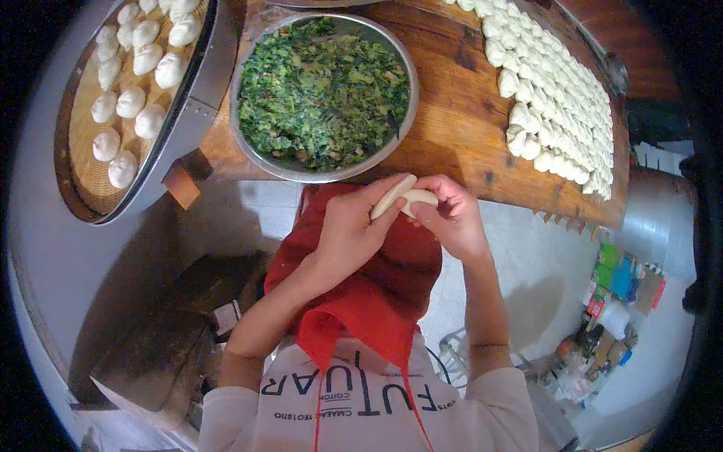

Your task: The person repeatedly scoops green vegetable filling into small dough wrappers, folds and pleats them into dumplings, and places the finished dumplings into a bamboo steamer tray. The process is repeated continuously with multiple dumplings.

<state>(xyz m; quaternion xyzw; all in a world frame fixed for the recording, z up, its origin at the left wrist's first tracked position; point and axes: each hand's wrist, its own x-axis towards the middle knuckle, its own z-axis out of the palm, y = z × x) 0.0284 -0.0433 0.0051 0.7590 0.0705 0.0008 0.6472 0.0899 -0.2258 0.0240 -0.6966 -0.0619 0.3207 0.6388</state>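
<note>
My left hand (351, 217) grips a flat, pale piece of dough (391, 199) between thumb and fingers, its edge turned up. My right hand (456, 223) pinches a second pale dough portion (422, 198) right against it. Whether the two portions are one folded wrapper or separate pieces, I cannot tell. Both hands are held over the red apron (361, 265), just in front of the wooden table's edge. Beyond them stands a round metal basin (411, 121) filled with chopped green vegetable filling (322, 96).
At the left, a round steamer tray (82, 169) holds several shaped buns (131, 101). Rows of small dough pieces (548, 101) cover the right part of the wooden table (446, 73). A metal cylinder (658, 214) and a pile of bags and packages (604, 333) are at the far right.
</note>
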